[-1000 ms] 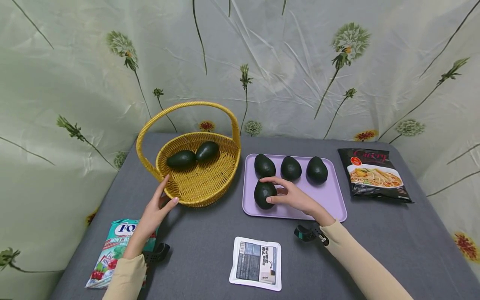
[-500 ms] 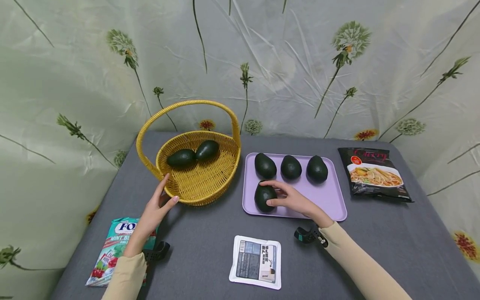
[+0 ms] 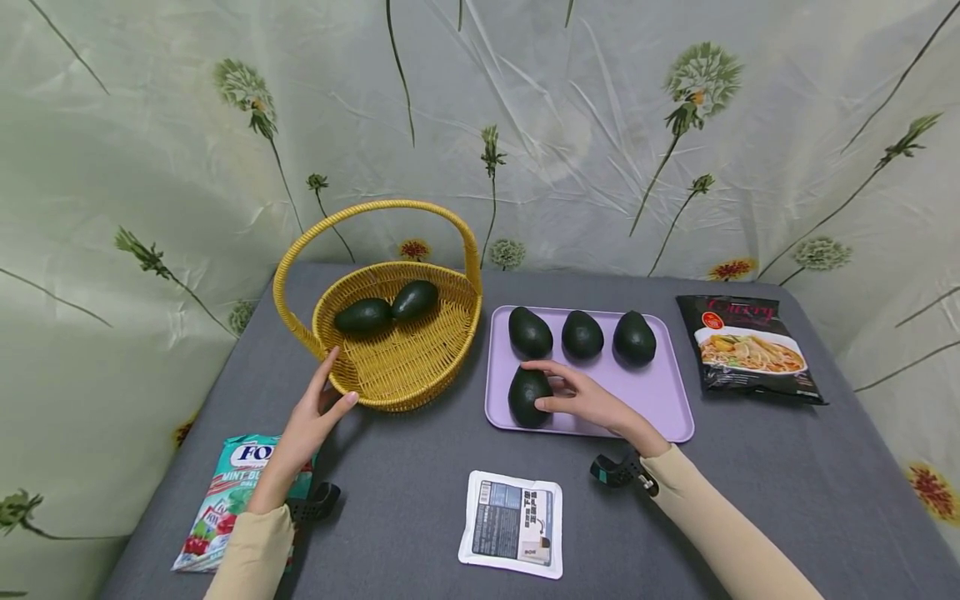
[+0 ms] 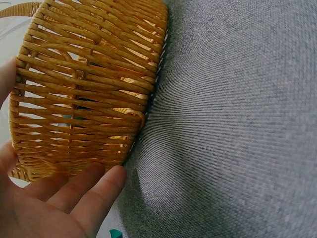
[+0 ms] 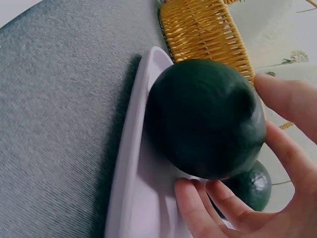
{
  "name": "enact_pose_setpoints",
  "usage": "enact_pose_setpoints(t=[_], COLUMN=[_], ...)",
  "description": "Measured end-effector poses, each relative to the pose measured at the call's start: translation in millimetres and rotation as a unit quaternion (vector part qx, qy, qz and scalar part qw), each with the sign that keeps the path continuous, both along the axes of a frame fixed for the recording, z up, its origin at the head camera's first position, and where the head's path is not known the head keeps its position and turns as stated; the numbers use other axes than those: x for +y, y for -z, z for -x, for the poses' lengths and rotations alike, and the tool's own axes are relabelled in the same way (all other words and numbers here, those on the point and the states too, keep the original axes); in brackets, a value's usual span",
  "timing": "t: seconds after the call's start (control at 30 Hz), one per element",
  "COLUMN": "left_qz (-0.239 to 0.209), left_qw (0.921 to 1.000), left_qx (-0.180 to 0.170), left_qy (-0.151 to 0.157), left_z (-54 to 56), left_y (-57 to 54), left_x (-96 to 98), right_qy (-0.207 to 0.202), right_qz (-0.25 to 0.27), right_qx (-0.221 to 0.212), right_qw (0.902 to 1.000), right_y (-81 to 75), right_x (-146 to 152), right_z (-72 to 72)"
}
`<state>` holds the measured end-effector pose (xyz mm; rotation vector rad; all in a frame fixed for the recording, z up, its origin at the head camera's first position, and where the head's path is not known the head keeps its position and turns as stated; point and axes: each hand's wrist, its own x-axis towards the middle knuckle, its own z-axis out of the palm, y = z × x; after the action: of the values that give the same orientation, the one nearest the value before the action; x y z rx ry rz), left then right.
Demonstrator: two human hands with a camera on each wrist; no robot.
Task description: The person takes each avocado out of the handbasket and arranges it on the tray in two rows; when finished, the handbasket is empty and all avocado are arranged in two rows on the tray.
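In the head view my left hand [image 3: 309, 417] rests against the front left of a yellow wicker basket [image 3: 420, 387] with a tall handle. Its fingers lie fairly straight along the outer wall [image 4: 84, 114]. Two dark green avocados [image 3: 363, 317] lie inside the basket. On a lilac tray [image 3: 660, 408], my right hand [image 3: 588, 400] holds an avocado [image 3: 527, 400] near the front left corner, its thumb and fingers around the fruit's side. The right wrist view shows this avocado [image 5: 203, 119] close up. Behind it stand three more avocados in a row [image 3: 582, 336].
A teal candy bag [image 3: 225, 508] lies under my left forearm. At the front middle is a white pouch [image 3: 512, 527]. A black noodle packet [image 3: 750, 350] lies right of the tray. Flowered cloth [image 3: 570, 142] hangs behind the grey table [image 3: 390, 517].
The avocado at my right hand has shifted slightly toward the tray's front edge, and more of it shows below the thumb. My left hand and the basket hold their place.
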<state>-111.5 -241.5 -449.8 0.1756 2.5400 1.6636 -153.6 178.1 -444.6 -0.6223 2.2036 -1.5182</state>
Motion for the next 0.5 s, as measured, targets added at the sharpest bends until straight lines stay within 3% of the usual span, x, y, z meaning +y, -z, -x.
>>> enact_pose_setpoints(t=[0.27, 0.5], left_qz=[-0.005, -0.002], left_qw=[1.0, 1.0], left_qx=[0.001, -0.002], left_qy=[0.003, -0.001], left_z=[-0.1, -0.6], left_y=[0.6, 0.0], left_x=[0.9, 0.6], right_qy=[0.033, 0.055], right_qz=[0.015, 0.062], right_qx=[0.018, 0.047], right_qw=[0.9992, 0.9954], right_y=[-14.0, -29.3], right_x=[7.4, 6.9], right_z=[8.3, 33.5])
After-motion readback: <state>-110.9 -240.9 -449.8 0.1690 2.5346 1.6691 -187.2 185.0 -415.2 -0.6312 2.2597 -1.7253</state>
